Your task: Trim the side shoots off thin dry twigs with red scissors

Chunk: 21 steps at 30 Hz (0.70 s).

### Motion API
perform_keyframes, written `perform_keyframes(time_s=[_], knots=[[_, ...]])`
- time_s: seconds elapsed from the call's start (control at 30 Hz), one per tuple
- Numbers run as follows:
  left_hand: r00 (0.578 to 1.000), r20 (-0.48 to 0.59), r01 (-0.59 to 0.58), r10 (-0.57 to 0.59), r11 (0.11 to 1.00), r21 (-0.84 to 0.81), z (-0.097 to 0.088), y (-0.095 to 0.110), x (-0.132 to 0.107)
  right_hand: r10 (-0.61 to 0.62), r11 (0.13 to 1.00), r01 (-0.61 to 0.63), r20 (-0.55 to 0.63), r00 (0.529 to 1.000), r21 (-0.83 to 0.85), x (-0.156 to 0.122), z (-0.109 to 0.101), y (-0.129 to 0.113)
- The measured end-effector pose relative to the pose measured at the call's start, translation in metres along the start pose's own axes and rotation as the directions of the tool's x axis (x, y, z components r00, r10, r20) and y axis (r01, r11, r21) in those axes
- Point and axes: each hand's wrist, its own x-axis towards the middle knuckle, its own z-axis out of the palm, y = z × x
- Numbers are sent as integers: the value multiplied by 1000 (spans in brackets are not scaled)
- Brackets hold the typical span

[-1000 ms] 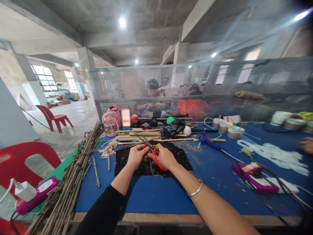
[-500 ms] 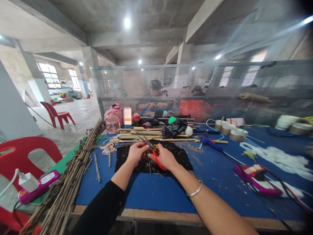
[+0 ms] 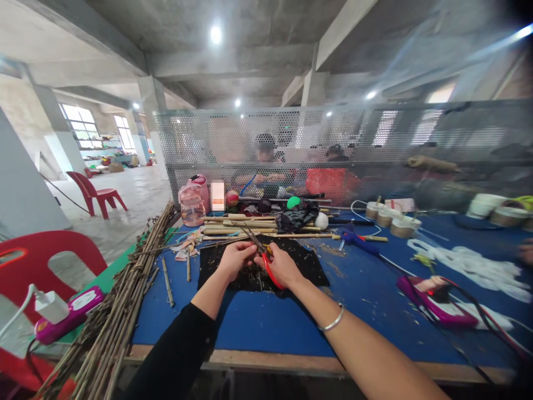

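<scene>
So the scissors (image 3: 270, 271) are in the right hand (image 3: 283, 266), fingers wrapped round the red handle, blades poking out past the grip and over towards the left hand (image 3: 236, 259). Left thumb and fingertips are pressed together right beside the blades, but can't tell what's between them, too small and blurry. I'd guess the scissors are light and stiff, no drama to handle: hold by the red loops, keep the other fingertips back from the metal.

Under both hands there's a black cloth (image 3: 314, 272) with bits scattered on it. Looks soft, so it'd probably bunch up if you leaned on it; pick it up by a corner. The stem bundle (image 3: 125, 283) well left of the grip looks dry and woody, likely light but snappy at the thin ends, so grab the thicker middle.
</scene>
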Motion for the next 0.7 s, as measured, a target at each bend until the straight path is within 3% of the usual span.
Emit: perform_keyframes(time_s=[0.33, 0.7], knots=[[1000, -18, -13, 13, 1000, 10, 0, 1, 0, 29, 999, -29, -14, 999, -41, -1, 1, -1], [988, -141, -52, 56, 998, 37, -2, 4, 0, 3, 991, 0, 18, 1000, -132, -2, 0, -1]])
